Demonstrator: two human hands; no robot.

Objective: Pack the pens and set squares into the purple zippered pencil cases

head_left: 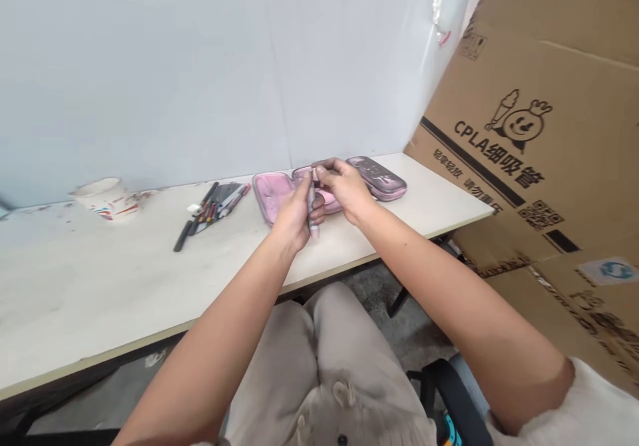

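Two hands work close together: left hand wraps a slim pink-capped tube, right hand pinches narrow its top, over an open pink case.

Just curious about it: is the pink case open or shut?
Open: the pink case lies spread on the table, its lining facing up.
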